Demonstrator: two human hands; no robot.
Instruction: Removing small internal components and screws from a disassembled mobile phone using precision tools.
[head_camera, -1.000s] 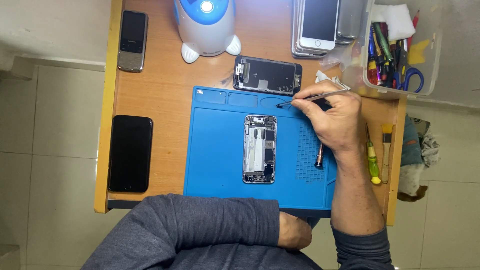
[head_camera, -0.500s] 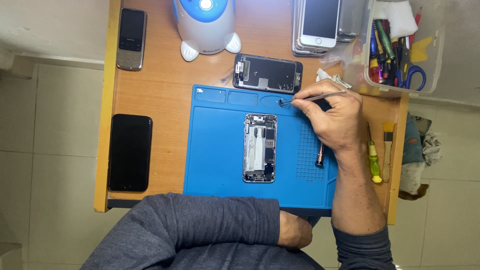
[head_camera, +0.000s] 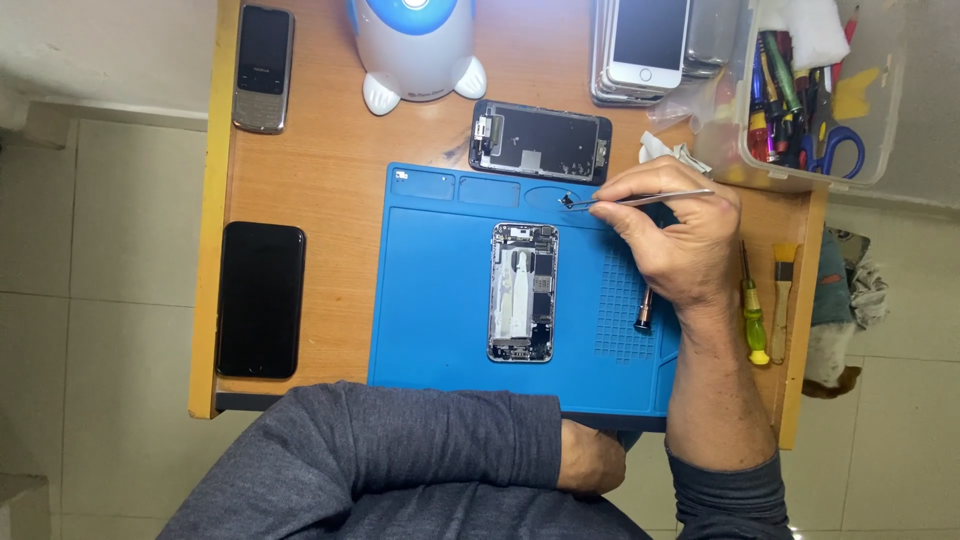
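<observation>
Over the upper tray of the blue repair mat, the right hand pinches metal tweezers gripping a tiny dark part (probably light, fragile, best held by its edges); the left hand rests loosely closed, holding nothing, at the mat's near edge.

Bystanders on a wooden counter

A grey keypad phone lies at the far left corner, with a black slab phone nearer along the same edge. A white and blue rounded device stands at the far middle, a detached dark screen panel just beside it. Stacked phones sit by a clear tool box. A green-handled screwdriver and a small brush lie at the right edge.
</observation>
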